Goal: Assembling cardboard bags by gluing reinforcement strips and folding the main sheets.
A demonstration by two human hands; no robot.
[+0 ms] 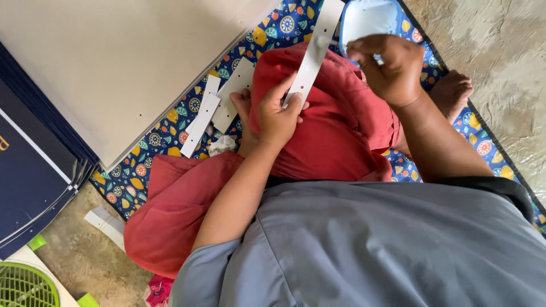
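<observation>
We are sitting on a patterned mat (170, 122) with our legs folded under red cloth, and our left hand (277, 116) is pinching the near end of a long white card strip (313, 54) — thumb and fingers closing on it — so that the strip is standing up and away from us, over our lap. The strip is showing small punched holes along its length. Our right hand (389, 65) is hovering at the far right, fingers curled together just in front of a pale blue plastic tub (369, 20); we are unable to tell whether they are pinching something small or nothing at all.

To the left of our knee, a few more white strips (219, 105) are lying loose on the mat beside a crumpled bit of paper (222, 145). Farther left, a large pale board (114, 62) is resting over a stack of dark blue covers (34, 170) — and another strip is lying on the bare floor near them.

Judging from this, we are working through the strips one at a time: the one in hand is being handled, and the loose ones are waiting or already done — we are not able to say which.
</observation>
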